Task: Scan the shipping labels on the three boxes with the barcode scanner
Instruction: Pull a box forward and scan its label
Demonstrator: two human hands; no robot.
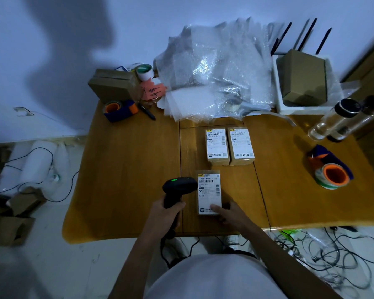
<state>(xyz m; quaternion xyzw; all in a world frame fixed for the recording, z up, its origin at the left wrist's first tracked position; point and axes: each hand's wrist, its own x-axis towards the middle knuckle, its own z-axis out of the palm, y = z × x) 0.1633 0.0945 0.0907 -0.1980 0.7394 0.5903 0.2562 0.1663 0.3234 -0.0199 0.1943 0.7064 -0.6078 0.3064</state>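
Three small cardboard boxes with white shipping labels lie on the wooden table (127,169). The near box (209,190) sits close to the front edge. Two more, a left box (216,145) and a right box (241,145), rest side by side behind it. My left hand (166,214) grips the handle of a black barcode scanner (178,187), whose head with a green light sits just left of the near box's label top. My right hand (229,212) rests with its fingers on the lower end of the near box.
A heap of bubble wrap (214,72) fills the back middle. Tape dispensers stand at the back left (119,110) and right (330,171). Clear bottles (337,119) lie at the right, a white tray with a box (300,80) behind them. Cables (333,255) cover the floor.
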